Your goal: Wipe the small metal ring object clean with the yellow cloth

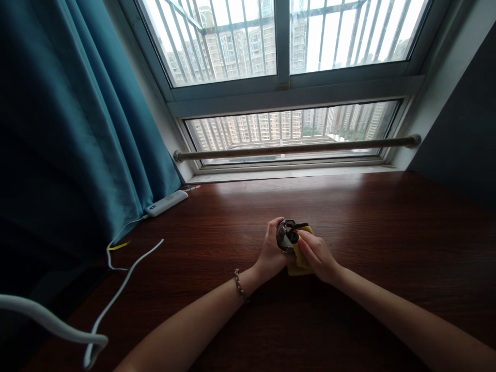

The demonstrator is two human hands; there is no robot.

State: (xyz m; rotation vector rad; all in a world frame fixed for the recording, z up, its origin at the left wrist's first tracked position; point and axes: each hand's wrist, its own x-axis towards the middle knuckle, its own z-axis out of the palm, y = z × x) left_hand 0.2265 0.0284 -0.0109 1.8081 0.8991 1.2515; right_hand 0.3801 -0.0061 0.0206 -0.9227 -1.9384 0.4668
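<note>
Wiping seems the step: left hand (270,251) grips sunglasses (287,237), right hand (318,254) fingers pinch yellow cloth (301,261); next needs gentle rubbing.

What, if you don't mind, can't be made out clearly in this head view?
- Dark object: too small and dim to identify; left hand and right hand cover it.
- Yellow cloth: mostly under the right hand.
- White cable: cut off at the left edge.
</note>
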